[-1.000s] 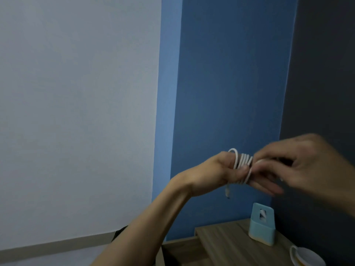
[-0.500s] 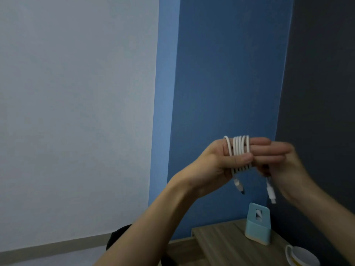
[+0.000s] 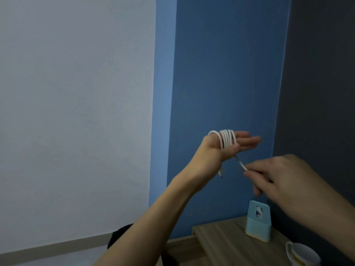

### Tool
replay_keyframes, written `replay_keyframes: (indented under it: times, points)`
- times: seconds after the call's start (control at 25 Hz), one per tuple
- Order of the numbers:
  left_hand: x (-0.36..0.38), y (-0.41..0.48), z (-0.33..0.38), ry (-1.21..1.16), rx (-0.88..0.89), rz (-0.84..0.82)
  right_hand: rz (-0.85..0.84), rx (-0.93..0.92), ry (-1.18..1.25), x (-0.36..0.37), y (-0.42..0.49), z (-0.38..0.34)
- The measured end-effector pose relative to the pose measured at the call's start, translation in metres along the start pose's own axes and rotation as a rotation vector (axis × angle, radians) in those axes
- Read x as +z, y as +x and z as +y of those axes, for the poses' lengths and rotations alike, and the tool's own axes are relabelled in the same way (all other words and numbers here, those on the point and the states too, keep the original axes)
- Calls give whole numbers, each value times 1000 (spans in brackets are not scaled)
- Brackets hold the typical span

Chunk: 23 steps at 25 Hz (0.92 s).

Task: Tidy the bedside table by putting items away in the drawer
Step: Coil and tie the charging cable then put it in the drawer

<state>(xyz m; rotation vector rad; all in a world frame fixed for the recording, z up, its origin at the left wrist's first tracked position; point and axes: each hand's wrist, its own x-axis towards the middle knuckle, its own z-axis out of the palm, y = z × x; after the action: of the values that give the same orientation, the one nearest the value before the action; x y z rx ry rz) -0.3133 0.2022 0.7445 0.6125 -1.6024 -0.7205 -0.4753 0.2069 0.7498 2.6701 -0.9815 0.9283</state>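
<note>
above the bedside table (image 3: 221, 244), left hand (image 3: 217, 150) is holding the white cable (image 3: 227, 139) coiled round its straight fingers, thumb pinning the loops. right hand (image 3: 284, 179), at 4 o'clock from the coil, is pinching the free tail, which is running along that line.

One head cam, wide, faces fwd at blue wall (image 3: 221, 73); bedside table (image 3: 221, 244) near, low-right.
</note>
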Motion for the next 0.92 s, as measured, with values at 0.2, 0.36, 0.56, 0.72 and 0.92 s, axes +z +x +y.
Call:
replay_keyframes:
  times: [0.2,0.36,0.56,0.72,0.92]
  points:
    - [4,-9,-4,108,-39,-145,252,-142,224,-24,-1,-1]
    - [8,-13,4,165,-15,-260,370,-57,708,-15,6,7]
    - [11,-12,9,243,-9,-300,109,-41,834,-2,20,27]
    - [4,-9,6,214,23,-272,95,-103,759,-8,12,27]
    - [7,-8,8,-105,24,-19,482,-69,749,-3,1,15]
